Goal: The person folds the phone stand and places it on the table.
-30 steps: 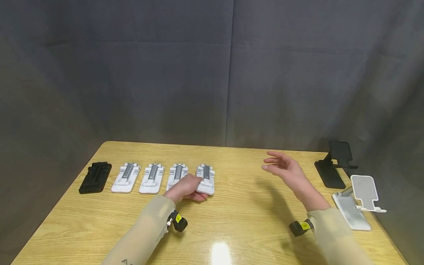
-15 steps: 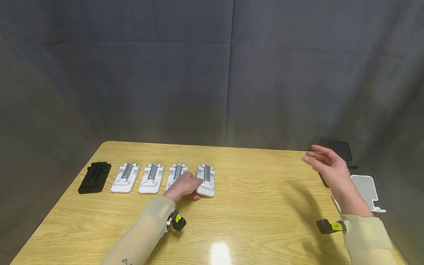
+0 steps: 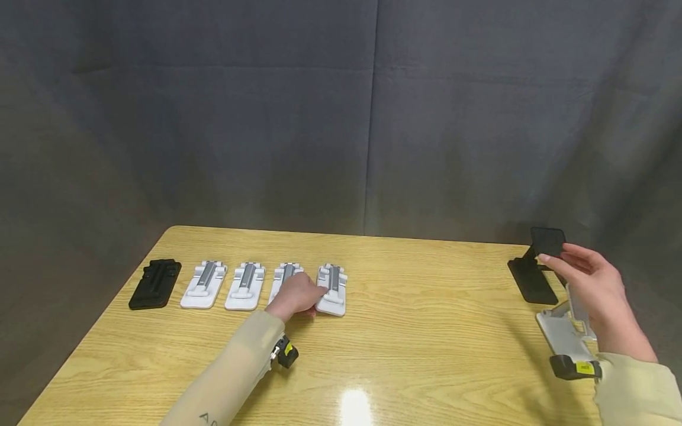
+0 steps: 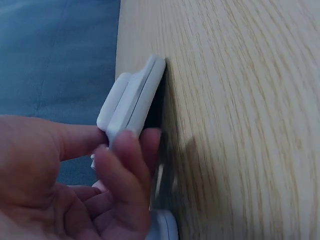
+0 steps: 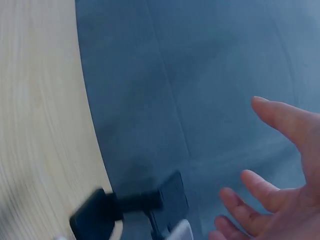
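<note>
In the head view my left hand (image 3: pixel 296 294) pinches the left side of a folded white phone stand (image 3: pixel 334 291), the rightmost of a row. The left wrist view shows the thumb on the stand's upper side and fingertips under its base, its edge (image 4: pixel 142 92) raised at a slant near the wood. My right hand (image 3: pixel 602 290) hovers at the table's right with nothing in it, thumb and fingers apart. It partly covers an unfolded white phone stand (image 3: pixel 563 336). Just beyond stands an unfolded black phone stand (image 3: pixel 533 283), also low in the right wrist view.
Left of the held stand lie more folded stands: white ones (image 3: pixel 203 285) and a black one (image 3: pixel 155 285) at the far left. The wooden table (image 3: pixel 415 331) ends at a dark grey curtain (image 3: pixel 341 118) behind.
My right hand has moved right, from over the table's right-centre, past the black stand, to above the unfolded white one. My left hand keeps hold of the folded white stand, almost in place.
</note>
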A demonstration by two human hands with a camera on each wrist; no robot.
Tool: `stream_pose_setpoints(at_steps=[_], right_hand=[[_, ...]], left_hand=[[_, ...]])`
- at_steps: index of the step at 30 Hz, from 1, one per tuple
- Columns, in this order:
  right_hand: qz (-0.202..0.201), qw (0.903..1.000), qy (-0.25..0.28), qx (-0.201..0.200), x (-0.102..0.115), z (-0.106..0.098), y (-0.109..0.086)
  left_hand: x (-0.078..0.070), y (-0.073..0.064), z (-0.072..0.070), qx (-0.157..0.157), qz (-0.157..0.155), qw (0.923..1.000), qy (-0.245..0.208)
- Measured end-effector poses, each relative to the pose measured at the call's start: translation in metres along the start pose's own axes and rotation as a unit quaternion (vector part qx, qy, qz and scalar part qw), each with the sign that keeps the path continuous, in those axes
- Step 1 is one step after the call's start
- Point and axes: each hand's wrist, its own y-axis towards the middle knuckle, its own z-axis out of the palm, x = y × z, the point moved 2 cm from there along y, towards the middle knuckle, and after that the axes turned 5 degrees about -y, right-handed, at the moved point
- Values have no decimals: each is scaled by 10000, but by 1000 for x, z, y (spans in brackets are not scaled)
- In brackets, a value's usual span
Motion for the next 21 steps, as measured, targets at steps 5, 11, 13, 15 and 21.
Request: stream_pose_setpoints(at_steps=[5, 11, 13, 15, 21], right_hand=[[559, 9979, -309, -60, -13, -15, 6], [953, 9930, -700, 78, -31, -23, 9], [1063, 9908, -840, 16, -36, -25, 10], [1111, 9897, -906, -12, -42, -28, 10], [1374, 9859, -925, 248, -60, -35, 14]], left_hand=[[3, 5, -1, 74, -44, 9995, 306], [3, 8, -2, 68, 37, 9985, 535], [2, 8, -1, 53, 137, 9969, 769], [0, 8, -1, 30, 211, 9952, 954], [-3, 6, -3, -53, 161, 9924, 1221]])
